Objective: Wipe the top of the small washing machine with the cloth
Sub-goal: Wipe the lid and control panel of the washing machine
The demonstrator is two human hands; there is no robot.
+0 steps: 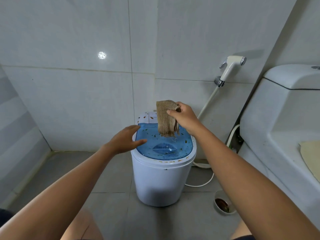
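Your left hand (127,140) reaches open-fingered to the near left rim of the washing machine (163,163), probably to steady it. Beyond, your right hand (184,117) pinches the cloth (166,118) by its top, letting it hang over the back of the blue lid (164,144), apparently clear of it, ready to lower and wipe.

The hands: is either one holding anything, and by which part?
The right hand pinches the brown cloth at its top edge, so it hangs down. The left hand holds nothing.
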